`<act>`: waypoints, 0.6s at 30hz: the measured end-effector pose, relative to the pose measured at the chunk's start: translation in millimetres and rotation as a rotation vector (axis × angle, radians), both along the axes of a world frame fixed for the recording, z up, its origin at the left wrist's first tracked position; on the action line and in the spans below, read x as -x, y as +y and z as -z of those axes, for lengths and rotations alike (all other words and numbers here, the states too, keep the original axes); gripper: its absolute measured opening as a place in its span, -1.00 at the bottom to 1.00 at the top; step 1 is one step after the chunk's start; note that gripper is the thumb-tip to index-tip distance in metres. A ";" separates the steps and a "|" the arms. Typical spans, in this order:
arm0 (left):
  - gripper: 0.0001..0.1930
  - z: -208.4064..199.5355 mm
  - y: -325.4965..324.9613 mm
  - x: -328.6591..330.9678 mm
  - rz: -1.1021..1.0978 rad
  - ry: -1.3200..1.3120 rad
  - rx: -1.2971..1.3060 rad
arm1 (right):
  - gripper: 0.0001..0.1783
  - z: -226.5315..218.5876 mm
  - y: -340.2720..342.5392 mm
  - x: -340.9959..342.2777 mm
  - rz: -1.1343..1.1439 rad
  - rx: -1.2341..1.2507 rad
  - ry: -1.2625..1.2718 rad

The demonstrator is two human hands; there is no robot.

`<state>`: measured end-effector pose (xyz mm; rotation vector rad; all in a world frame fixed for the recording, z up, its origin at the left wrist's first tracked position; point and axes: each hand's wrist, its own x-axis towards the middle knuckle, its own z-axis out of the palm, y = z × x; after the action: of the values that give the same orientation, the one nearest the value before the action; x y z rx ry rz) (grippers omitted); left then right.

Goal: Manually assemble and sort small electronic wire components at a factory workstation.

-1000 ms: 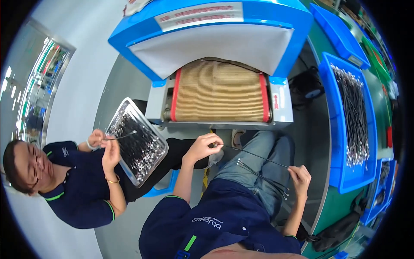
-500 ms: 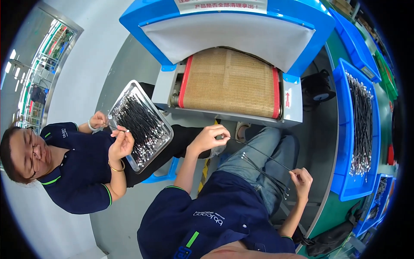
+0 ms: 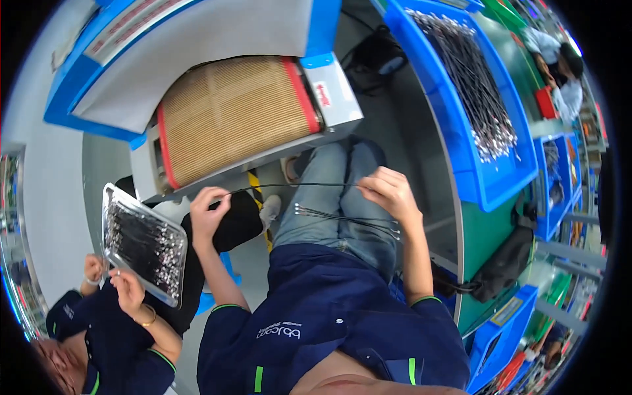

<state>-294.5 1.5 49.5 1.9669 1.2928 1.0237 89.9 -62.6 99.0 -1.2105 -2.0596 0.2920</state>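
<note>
A thin black cable (image 3: 289,185) is stretched nearly level above my lap. My left hand (image 3: 210,208) pinches it near one end, and my right hand (image 3: 388,191) pinches it near the other. Both sets of fingers hide the cable's tips. Below it, a few more black cables (image 3: 347,218) with silvery ends lie across my jeans (image 3: 306,227), touched by neither hand.
Ahead stands a blue and grey machine with a brown mesh conveyor belt (image 3: 237,118). At left, a co-worker has a metal tray (image 3: 178,227) of cables. On the right, a blue bin (image 3: 484,187) of cables sits on the green bench (image 3: 484,257), with a black bag (image 3: 503,263) nearby.
My view has turned to the right, so the machine and co-worker appear farther left. The cable, slanted before, is now about level between my hands. Both hands still hold it.
</note>
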 end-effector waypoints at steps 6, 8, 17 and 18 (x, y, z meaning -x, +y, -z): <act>-0.87 10.8 8.7 -9.1 -0.039 0.022 -0.075 | -0.78 -7.0 6.9 -11.6 -0.029 -0.102 -0.068; -0.86 10.3 11.3 -10.9 -0.065 0.059 -0.086 | -0.78 -4.3 9.7 -13.5 -0.022 -0.114 -0.090; -0.91 26.2 99.5 -10.9 -0.047 0.117 -0.089 | -0.84 34.9 75.7 1.6 0.101 -0.122 -0.045; -0.91 29.9 113.5 -8.3 -0.064 0.129 -0.072 | -0.86 41.0 87.0 7.9 0.126 -0.112 0.019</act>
<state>-286.2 114.9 19.5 2.0878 1.4139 0.9999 82.0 24.3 57.9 -1.2572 -1.9466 0.1266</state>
